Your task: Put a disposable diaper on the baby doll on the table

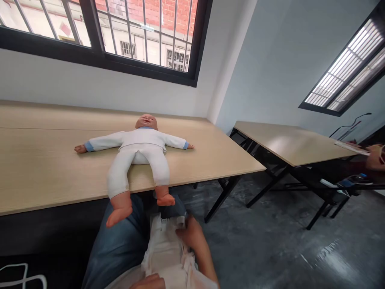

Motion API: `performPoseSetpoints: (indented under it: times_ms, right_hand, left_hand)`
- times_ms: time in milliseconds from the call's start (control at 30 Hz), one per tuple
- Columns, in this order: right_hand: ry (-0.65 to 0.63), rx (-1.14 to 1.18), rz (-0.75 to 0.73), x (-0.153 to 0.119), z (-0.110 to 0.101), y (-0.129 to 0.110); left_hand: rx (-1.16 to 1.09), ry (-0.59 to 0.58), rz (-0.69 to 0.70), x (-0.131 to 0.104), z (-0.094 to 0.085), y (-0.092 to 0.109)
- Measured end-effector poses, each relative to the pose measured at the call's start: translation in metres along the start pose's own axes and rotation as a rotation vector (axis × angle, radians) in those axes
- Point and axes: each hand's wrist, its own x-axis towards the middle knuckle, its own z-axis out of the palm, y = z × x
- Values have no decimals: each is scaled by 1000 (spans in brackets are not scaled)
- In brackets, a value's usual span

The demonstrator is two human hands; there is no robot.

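Note:
Across my lap lies an opened-out white diaper (165,253) with ruffled edges. My right hand (192,233) is closed around its upper right edge, slightly smeared by motion. At the bottom of the view, my left hand (148,282) is partly cut off; its fingers are curled on the diaper's lower left part. Beyond them a baby doll (144,138) in white clothes with blue cuffs lies on its back on the wooden table (54,168). Its arms are spread, and its bare feet hang over the table's front edge. Neither hand touches the doll.
A second table (276,138) stands to the right, where a person's hand (375,154) and a bottle (350,181) show at the edge. A barred window (144,32) is above the doll. White cables (24,277) lie at lower left.

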Motion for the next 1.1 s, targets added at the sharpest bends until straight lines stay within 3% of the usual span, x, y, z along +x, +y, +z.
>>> performPoseSetpoints:
  times_ms: [133,233,300,400,467,567,667,800,933,1000,1100]
  right_hand:
    - [37,-102,12,7,16,-1]
    - [102,-84,-34,9,22,5]
    - [127,-72,-47,8,22,8]
    - [135,-64,-41,9,21,11]
    - [135,-59,-42,12,22,15]
    - [130,-50,-49,19,26,22]
    - [126,-28,-42,25,31,26]
    - [112,31,-43,24,31,24]
    - [124,102,-40,22,27,23]
    - [121,161,-33,22,26,25]
    - [116,289,-13,26,25,29]
  left_hand:
    - [-23,81,-69,5,-4,-3]
    - [-4,91,-96,-8,-3,-2]
    - [46,58,-71,-33,7,-6]
    - [102,-6,95,-87,30,-15]
    - [111,-39,122,-120,43,-18]
    - [129,-81,153,-143,50,-7]
    - [195,-99,197,-128,55,15]
    - [291,-64,303,-74,77,26]
    - [510,-28,304,-27,104,2]
    - [628,-5,226,-14,111,-15]
    - [586,78,168,-6,111,-40]
